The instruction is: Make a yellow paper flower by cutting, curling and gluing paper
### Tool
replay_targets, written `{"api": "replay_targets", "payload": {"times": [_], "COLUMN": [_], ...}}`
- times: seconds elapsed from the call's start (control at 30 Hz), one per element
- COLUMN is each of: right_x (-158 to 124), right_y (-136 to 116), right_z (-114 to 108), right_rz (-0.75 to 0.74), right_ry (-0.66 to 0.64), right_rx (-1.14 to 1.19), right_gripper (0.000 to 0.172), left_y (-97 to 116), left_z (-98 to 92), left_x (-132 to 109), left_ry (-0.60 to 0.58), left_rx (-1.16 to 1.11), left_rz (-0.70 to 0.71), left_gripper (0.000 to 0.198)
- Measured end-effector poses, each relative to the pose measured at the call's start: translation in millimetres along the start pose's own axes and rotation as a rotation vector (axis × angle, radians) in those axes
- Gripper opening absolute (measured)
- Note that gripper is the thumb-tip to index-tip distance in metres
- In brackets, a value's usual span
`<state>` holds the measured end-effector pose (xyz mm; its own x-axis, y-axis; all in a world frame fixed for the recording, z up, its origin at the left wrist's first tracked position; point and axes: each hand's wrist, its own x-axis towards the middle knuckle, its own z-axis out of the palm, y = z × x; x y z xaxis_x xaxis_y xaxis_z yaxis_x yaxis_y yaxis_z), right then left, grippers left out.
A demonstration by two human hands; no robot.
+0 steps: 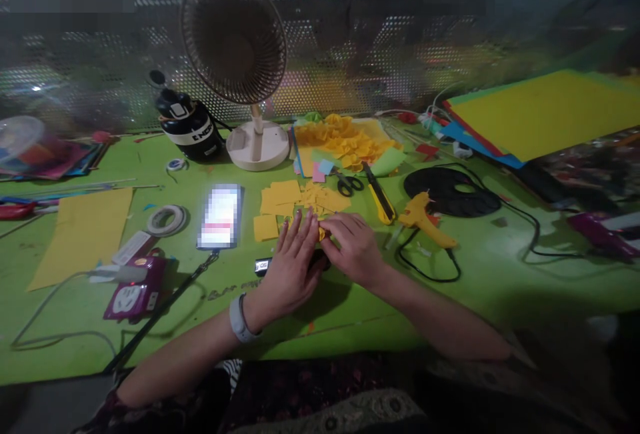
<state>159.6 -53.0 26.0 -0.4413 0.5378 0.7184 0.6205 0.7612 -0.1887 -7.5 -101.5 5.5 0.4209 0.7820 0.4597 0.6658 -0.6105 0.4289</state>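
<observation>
My left hand [295, 257] is palm down with its fingers stretched out, over a dark object with a small lit display [262, 266]; what lies under the palm is hidden. Right beside those fingertips, my right hand [354, 247] has its fingers closed on a small yellow piece of paper [323, 233]. Just beyond both hands lie yellow paper squares [281, 195] and a heap of narrow yellow paper scraps [320, 197]. Black scissors [349, 185], a yellow box cutter [379, 195] and a yellow glue gun [427, 221] rest farther right.
Behind stand a fan [257, 147] and a dark bottle [193, 131], near crumpled yellow paper pieces [345, 137]. At left are a phone [220, 216], a tape roll [167, 221], a purple power strip [135, 291] and a yellow sheet [83, 237]. Coloured sheets [545, 114] are stacked at right.
</observation>
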Motion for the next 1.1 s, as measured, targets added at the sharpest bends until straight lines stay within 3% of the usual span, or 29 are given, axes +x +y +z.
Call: {"api": "replay_targets", "payload": {"times": [0.4, 0.5, 0.57, 0.63, 0.73, 0.8, 0.83, 0.97, 1.1], "right_x": [0.9, 1.0, 0.5, -0.4, -1.5, -1.8, -1.9, -1.6, 0.5], "right_y": [3.5, 6.3, 8.4, 9.7, 9.7, 9.6, 9.7, 10.4, 7.5], "right_z": [-2.4, -2.4, -1.4, 0.3, 2.4, 2.4, 1.9, -1.6, -5.1], "right_rz": [0.073, 0.115, 0.129, 0.113, 0.060, 0.022, 0.007, -0.077, -0.136], "right_ry": [-0.006, -0.012, -0.007, 0.014, 0.044, 0.053, 0.054, 0.062, 0.041], "right_rx": [0.132, 0.189, 0.196, 0.180, 0.153, 0.112, 0.088, 0.021, -0.026], "right_gripper": [0.017, 0.014, 0.012, 0.011, 0.011, 0.013, 0.014, 0.019, 0.022], "left_y": [1.3, 2.2, 2.4, 1.6, -1.0, -3.0, -3.9, -5.1, -2.7], "left_z": [-9.7, -19.0, -26.3, -32.5, -37.4, -37.9, -37.6, -34.1, -30.6], "left_x": [3.3, 7.2, 10.2, 12.7, 14.2, 13.9, 13.6, 13.6, 15.4], "left_ry": [-0.048, 0.054, 0.194, 0.319, 0.379, 0.371, 0.361, 0.244, 0.148], "left_rx": [0.050, -0.009, -0.079, -0.131, -0.175, -0.258, -0.318, -0.531, -0.552], "left_rz": [0.023, 0.043, 0.016, -0.033, -0.093, -0.135, -0.156, -0.293, -0.383], "left_gripper": [0.084, 0.082, 0.079, 0.066, 0.034, 0.014, 0.014, 0.041, 0.043]}}
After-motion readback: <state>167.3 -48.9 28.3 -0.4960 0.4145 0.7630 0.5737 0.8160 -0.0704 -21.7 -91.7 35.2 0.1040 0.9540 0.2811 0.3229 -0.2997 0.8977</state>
